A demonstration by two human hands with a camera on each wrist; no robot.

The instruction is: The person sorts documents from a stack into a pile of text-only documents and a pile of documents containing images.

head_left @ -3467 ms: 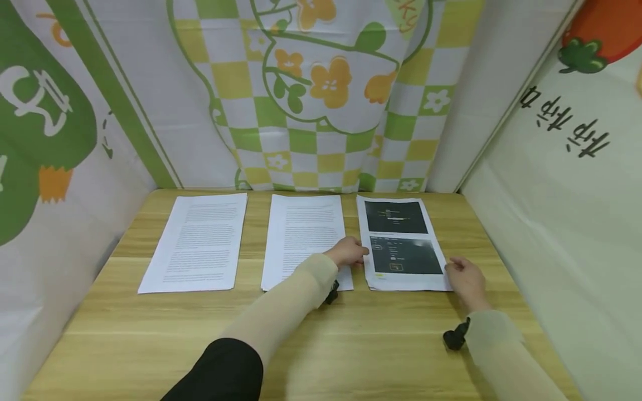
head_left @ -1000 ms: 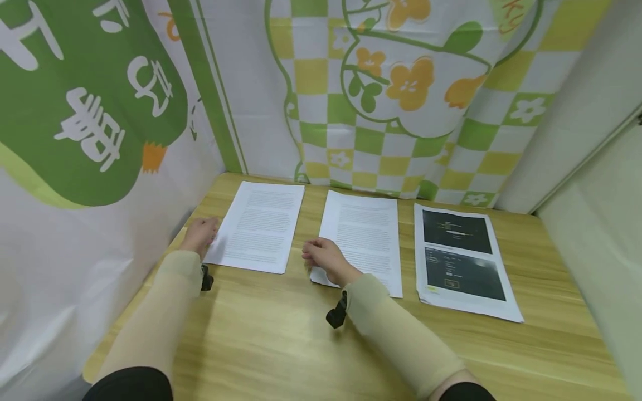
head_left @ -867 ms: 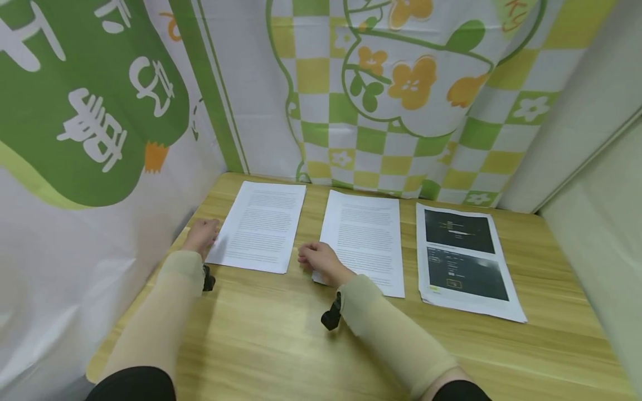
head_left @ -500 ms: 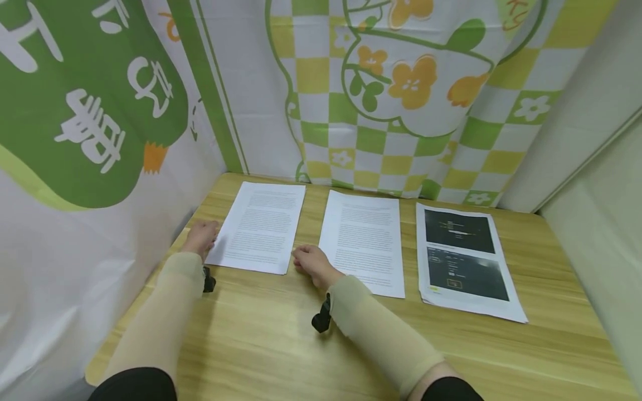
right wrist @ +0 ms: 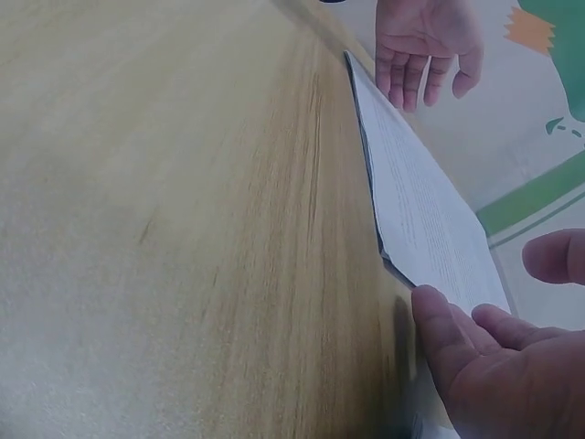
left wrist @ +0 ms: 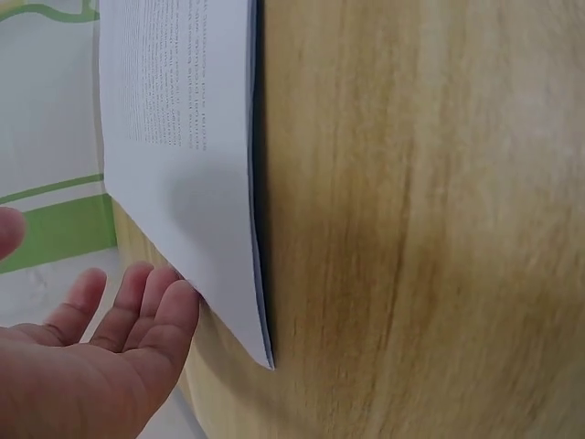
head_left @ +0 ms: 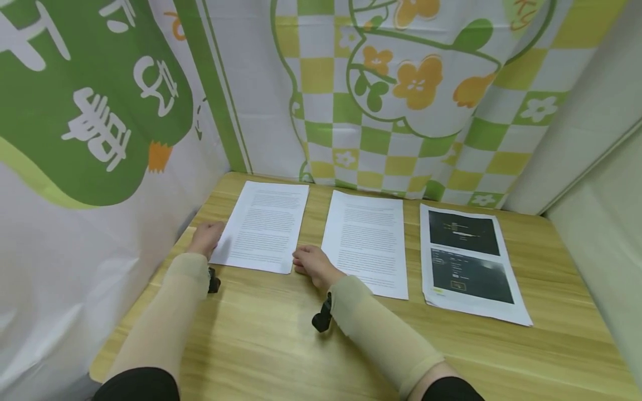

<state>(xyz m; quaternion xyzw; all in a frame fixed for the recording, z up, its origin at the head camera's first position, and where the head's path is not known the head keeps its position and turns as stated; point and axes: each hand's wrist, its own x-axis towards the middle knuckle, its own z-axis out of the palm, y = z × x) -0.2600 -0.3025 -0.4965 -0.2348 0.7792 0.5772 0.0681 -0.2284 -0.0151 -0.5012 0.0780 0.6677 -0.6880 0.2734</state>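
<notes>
A stack of printed paper [head_left: 262, 225] lies on the left of the wooden table [head_left: 271, 334]. My left hand [head_left: 205, 239] is at its left edge; in the left wrist view, the fingertips [left wrist: 186, 297] are right at the paper's edge, slightly bent, thumb apart. At the opposite edge is my right hand [head_left: 315, 264], beside the lower right corner. Its fingers [right wrist: 439, 325] reach to the paper in the right wrist view, thumb held away. Neither hand has its fingers closed around the stack. The lower edge shows several sheets, nearly even.
A second text stack [head_left: 368, 239] lies in the middle, partly behind the right wrist. Further right is a third stack [head_left: 466, 250] with two dark pictures on top, its lower edges slightly uneven. A patterned curtain [head_left: 381, 145] hangs behind the table.
Both hands have moved from the right stack to the left one, and the head view has turned left. During the last second my right hand slid left, off the middle stack's corner.
</notes>
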